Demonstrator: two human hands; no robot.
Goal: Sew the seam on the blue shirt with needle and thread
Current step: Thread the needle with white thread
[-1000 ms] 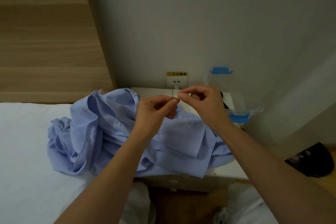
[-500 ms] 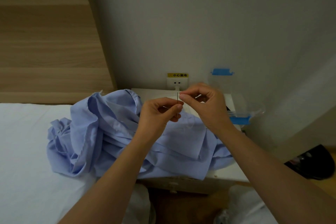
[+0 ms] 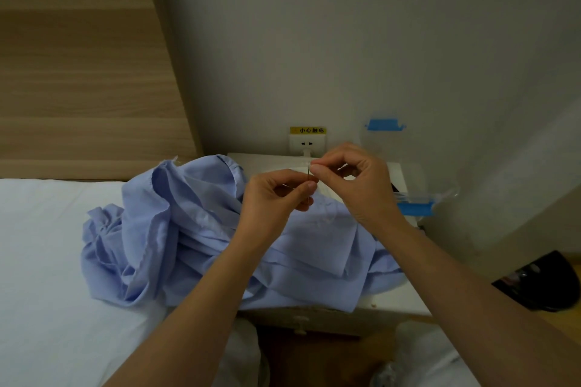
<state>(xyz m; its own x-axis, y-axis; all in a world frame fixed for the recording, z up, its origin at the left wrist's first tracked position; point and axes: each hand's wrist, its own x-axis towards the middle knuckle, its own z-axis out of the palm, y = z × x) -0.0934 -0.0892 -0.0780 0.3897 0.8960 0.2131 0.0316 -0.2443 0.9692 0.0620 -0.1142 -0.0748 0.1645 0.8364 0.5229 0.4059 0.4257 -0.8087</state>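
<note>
Barely moved, left hand (image 3: 273, 198) and right hand (image 3: 355, 179) pinching one needle (image 3: 309, 173), one blue shirt (image 3: 188, 229)

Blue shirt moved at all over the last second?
No. The blue shirt keeps the same spot below and left of the wall socket, its folds unchanged on the bed and nightstand.

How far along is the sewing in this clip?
Done: the shirt lies bunched across bed and bedside table. In hand: the left hand pinches the needle upright, the right hand pinches at its top, probably threading it. Left: the needle is off the cloth, so the seam itself looks unstarted.
</note>
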